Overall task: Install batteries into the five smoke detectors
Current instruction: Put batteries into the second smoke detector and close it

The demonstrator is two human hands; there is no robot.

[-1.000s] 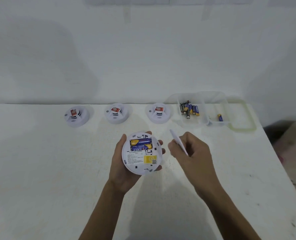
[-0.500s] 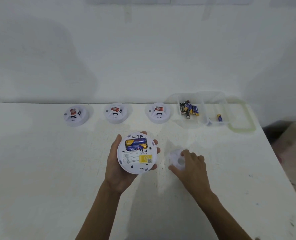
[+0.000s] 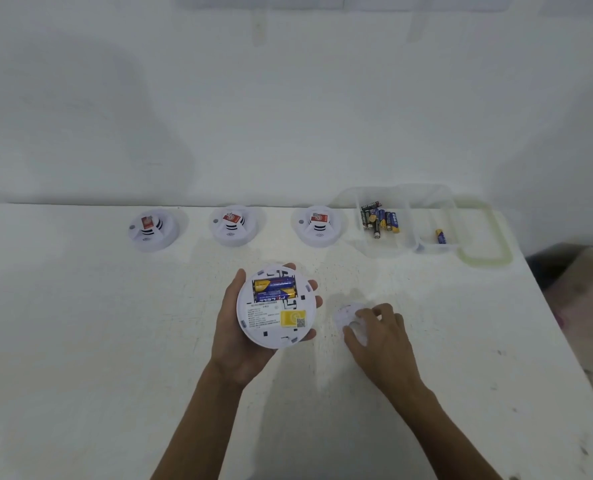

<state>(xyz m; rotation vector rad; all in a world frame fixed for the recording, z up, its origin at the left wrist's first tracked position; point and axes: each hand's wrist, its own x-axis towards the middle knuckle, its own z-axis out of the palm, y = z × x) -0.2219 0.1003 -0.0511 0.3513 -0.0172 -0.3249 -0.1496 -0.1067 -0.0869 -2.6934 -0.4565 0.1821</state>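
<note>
Left hand (image 3: 243, 341) is gripping the open smoke detector (image 3: 274, 320) at frame centre, two batteries (image 3: 275, 289) sitting in its bay (back facing up). Right hand (image 3: 381, 341) is clasping the white cover (image 3: 347, 314) lying on the table (image 3: 80, 341), just right of centre.
</note>
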